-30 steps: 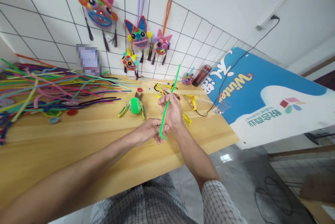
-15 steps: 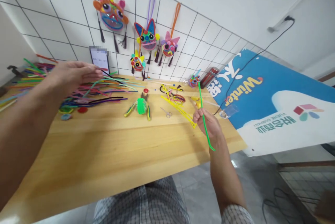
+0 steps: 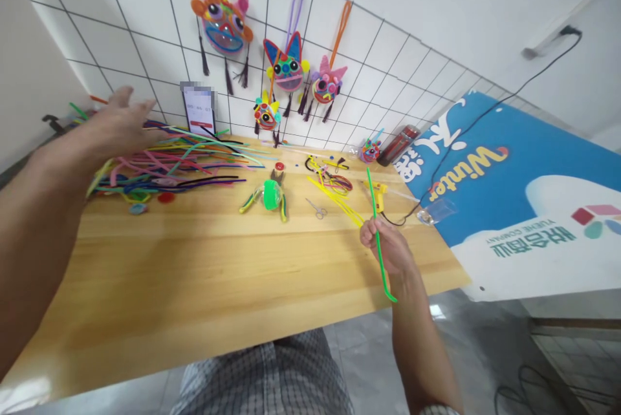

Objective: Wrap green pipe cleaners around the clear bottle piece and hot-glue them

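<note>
One green pipe-cleaner stem (image 3: 378,244) is pinched near its middle between the thumb and fingers of the right hand (image 3: 383,247), held slantwise above the right part of the bench (image 3: 218,273). The left hand (image 3: 123,123), fingers spread and apparently holding nothing, is at the pile of coloured stems (image 3: 165,163) on the far left; whether it touches any of them I cannot tell. Judging by how things lie, the work looks early: the clear ball (image 3: 272,195) already wears a broad green band, but no eyes, ears or tassels show on it, whereas the hanging ornaments (image 3: 286,72) carry such parts. The held stem is joined to nothing, and its only visible shaping is a short hook at the lower end. Otherwise it is slim, bright green and gently curved. The ball, see-through at its sides, sits between the splayed handles of the pliers (image 3: 284,209), with scissors (image 3: 319,211) and yellow stems (image 3: 342,203) lying to its right.
</note>
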Demonstrator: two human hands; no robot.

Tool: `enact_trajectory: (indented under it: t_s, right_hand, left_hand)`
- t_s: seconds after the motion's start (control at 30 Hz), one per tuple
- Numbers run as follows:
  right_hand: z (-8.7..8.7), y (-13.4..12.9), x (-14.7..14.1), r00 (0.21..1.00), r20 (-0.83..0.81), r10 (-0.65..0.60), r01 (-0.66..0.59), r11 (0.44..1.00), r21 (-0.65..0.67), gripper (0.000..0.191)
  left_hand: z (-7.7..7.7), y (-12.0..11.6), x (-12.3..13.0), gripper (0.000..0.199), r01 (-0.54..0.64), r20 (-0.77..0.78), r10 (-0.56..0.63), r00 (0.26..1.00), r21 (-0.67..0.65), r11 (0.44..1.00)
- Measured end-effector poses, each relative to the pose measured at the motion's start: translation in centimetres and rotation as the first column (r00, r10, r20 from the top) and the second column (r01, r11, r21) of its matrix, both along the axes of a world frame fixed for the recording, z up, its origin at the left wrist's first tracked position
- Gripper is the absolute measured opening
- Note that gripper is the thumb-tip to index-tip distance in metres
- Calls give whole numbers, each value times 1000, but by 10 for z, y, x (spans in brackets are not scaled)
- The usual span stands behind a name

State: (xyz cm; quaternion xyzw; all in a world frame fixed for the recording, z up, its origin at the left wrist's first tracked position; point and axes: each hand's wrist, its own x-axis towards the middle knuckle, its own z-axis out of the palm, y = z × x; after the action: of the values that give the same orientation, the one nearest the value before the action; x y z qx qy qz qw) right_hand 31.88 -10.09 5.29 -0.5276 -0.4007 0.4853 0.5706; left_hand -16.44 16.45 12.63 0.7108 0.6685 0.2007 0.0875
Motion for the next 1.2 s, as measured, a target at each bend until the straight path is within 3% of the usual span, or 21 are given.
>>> enact_trajectory:
  t_s: [0.07, 0.13, 0.2, 0.23, 0.3, 0.33, 0.4, 0.47, 0.5, 0.57, 0.7, 0.83, 0.97, 1.2]
  right_hand:
    - [2, 2, -9, 999, 22, 35, -35, 999, -8, 46]
    - [5, 4, -20, 996, 40, 80, -79, 997, -9, 47]
    - [6, 9, -34, 990, 59, 130, -130, 991, 3, 45]
    - [7, 12, -42, 985, 71, 160, -162, 987, 15, 45]
    - [6, 20, -61, 966, 95, 240, -244, 969, 40, 44]
    - [5, 25, -72, 952, 103, 288, -294, 955, 47, 44]
    - [3, 33, -93, 911, 109, 398, -404, 914, 40, 45]
    - [1, 39, -112, 864, 99, 494, -498, 867, 15, 47]
    - [0, 40, -119, 848, 88, 523, -525, 851, 4, 47]
    - [-1, 41, -127, 836, 79, 543, -544, 839, -7, 47]
    - [-5, 33, -123, 835, 223, 503, -512, 859, -22, 47]
    - [-14, 21, -107, 788, 552, 273, -326, 945, -2, 39]
    - [-25, 15, -94, 721, 693, 25, -139, 984, 109, 34]
    - [-39, 29, -69, 575, 809, -122, -85, 975, 207, 32]
  left_hand:
    - [5, -3, 3, 99, 77, -77, -77, 994, -7, 997]
    - [7, -15, 15, 74, 173, -45, -174, 984, -14, 985]
    - [4, -36, 37, 54, 217, 107, -208, 972, -80, 973]
    - [0, -49, 52, 51, 306, 222, -273, 936, -127, 944]
    - [-11, -82, 87, 51, 546, 526, -406, 747, -139, 826]
    - [-18, -99, 104, 52, 669, 644, -447, 621, -138, 730]
    - [-31, -130, 137, 50, 817, 805, -430, 409, -114, 565]
    - [-43, -150, 161, 49, 880, 896, -346, 277, -93, 465]
    - [-47, -155, 169, 49, 875, 927, -288, 242, -80, 477]
    - [-52, -154, 176, 50, 813, 962, -176, 209, -71, 577]
    - [-53, -125, 168, 46, 675, 986, -36, 163, -85, 733]
    - [-51, -99, 152, 42, 514, 990, 8, 143, -81, 854]
    - [-55, -95, 148, 42, 486, 989, -10, 147, -63, 872]
    - [-66, -92, 143, 42, 527, 985, -37, 169, -59, 848]
